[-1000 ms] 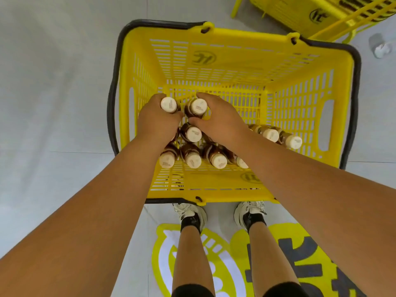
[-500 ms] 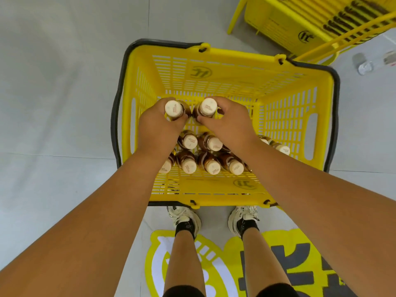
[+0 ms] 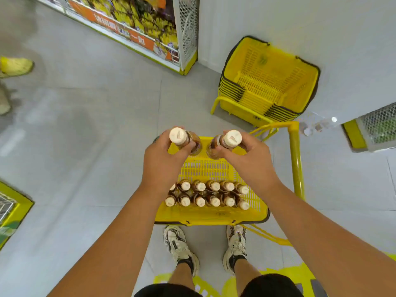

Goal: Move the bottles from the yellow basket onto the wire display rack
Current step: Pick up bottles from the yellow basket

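A grey tiled shop floor [image 3: 96,129] holds a stocked shelf unit [image 3: 150,28] at the far side and a stack of yellow baskets [image 3: 267,82] against a white wall. Above the yellow basket [image 3: 210,215], at the person's feet, the left hand [image 3: 162,161] grips one brown cream-capped bottle [image 3: 179,136] and the right hand [image 3: 246,155] grips another bottle [image 3: 232,138], both lifted clear. Two rows of bottles [image 3: 206,194] stand inside the basket.

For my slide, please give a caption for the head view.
Each hand lifts one bottle above the yellow basket.
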### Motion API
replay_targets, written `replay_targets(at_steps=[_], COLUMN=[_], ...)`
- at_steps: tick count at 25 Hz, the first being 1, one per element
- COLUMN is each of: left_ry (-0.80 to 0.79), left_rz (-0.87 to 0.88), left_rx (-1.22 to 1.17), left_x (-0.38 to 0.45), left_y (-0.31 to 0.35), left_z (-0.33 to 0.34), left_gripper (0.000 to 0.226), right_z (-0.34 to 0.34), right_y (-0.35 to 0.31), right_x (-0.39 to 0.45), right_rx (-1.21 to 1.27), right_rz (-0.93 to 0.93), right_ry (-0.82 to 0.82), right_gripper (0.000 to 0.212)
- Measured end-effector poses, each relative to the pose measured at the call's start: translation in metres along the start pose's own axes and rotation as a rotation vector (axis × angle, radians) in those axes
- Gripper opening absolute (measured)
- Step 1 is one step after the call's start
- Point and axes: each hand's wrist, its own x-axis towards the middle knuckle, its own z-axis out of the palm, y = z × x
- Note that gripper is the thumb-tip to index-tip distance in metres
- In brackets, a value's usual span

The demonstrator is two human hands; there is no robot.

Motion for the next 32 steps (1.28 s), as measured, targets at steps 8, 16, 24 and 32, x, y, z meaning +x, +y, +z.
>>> replay_targets(at_steps=[8, 16, 24, 32], left_ry=[-0.150, -0.080, -0.019, 0.310], left_rz=[0.105, 0.370, 0.437, 0.352], left_rx=[-0.153, -0.229, -0.233, -0.270], left_x=[-0.030, -0.066, -0.102, -0.187], left_y=[0.177, 0.321, 0.387, 0.373], left_z=[-0.086, -0.169, -0.205, -0.210], left_gripper=[0.025, 0.036, 0.033, 0.035], right_z=[-0.085, -0.144, -0.179, -0.170], right_y=[-0.179, -0.335, -0.409, -0.442], right_x=[-0.039, -0.083, -0.102, -0.116], right_rx=[0.033, 0.079, 0.076, 0.059], right_rz=[-0.132, -0.360, -0.490, -0.620], right_ry=[0.049, 0.074, 0.011, -0.333], right_gripper=[0.019, 0.023, 0.029, 0.029])
